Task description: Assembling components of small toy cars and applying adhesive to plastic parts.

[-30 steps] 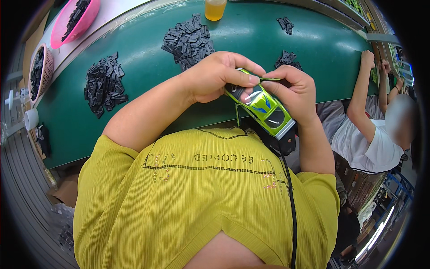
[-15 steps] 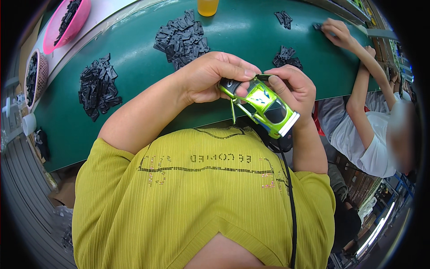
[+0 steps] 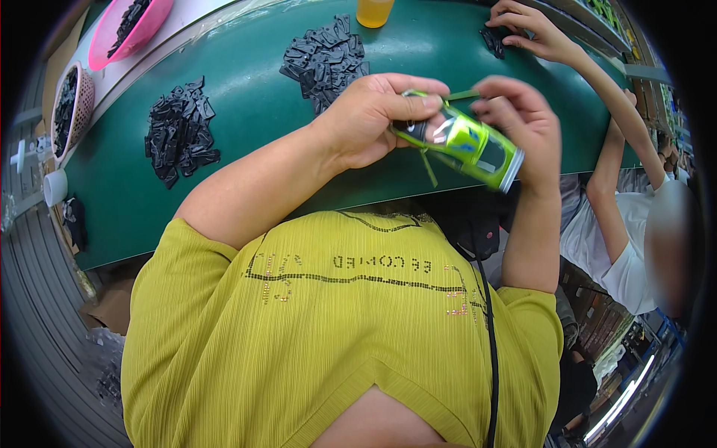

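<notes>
Green conveyor belt (image 3: 246,187) fills the far scene, with two heaps of small black plastic parts (image 3: 179,133) left and centre. Above its near edge, both hands hold a lime-green toy car (image 3: 463,143). The left hand (image 3: 373,119) wraps the car's front; the right hand (image 3: 519,119) pinches its rear. It looks like fitting a part; next needs steady alignment.

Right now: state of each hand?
Left hand: closed on the green toy car.
Right hand: fingers curled on the same car, pinching its thin green strip.
</notes>
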The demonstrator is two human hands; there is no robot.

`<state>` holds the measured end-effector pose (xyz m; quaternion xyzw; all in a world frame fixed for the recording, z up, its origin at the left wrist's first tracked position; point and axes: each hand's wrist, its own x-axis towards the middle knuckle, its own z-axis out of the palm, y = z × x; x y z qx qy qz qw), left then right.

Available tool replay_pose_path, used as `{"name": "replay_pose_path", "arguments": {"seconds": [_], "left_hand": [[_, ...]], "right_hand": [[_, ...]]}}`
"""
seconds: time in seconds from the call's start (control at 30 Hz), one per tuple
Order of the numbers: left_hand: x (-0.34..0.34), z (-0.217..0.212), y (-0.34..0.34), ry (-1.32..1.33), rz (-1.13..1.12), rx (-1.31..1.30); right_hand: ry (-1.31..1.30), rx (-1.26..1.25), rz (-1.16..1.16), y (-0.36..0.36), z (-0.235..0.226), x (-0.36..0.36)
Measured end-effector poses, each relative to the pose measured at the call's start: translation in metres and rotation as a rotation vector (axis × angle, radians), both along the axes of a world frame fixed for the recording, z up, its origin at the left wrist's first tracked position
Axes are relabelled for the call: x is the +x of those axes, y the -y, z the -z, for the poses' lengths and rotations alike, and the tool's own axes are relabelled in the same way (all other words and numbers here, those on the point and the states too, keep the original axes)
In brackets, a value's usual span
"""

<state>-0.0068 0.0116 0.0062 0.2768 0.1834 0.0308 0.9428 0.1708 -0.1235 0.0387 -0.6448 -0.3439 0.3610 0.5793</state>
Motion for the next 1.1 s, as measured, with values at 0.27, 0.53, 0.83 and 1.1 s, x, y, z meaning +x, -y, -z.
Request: {"name": "replay_pose_path", "arguments": {"seconds": [0.27, 0.53, 0.83, 1.1], "left_hand": [[-0.002, 0.006, -0.002, 0.046, -0.192, -0.081], [0.003, 0.015, -0.002, 0.137, -0.173, -0.135], [0.001, 0.003, 0.006, 0.01, -0.227, -0.108], [0.001, 0.014, 0.01, -0.007, -0.258, -0.043]], "right_hand": [[0.923, 0.075, 0.005, 0.019, -0.019, -0.063], [0.932, 0.171, -0.045, 0.011, 0.009, -0.062], [0.965, 0.224, -0.086, 0.011, 0.013, -0.056], [0.916, 0.131, -0.064, 0.003, 0.017, -0.063]]}}
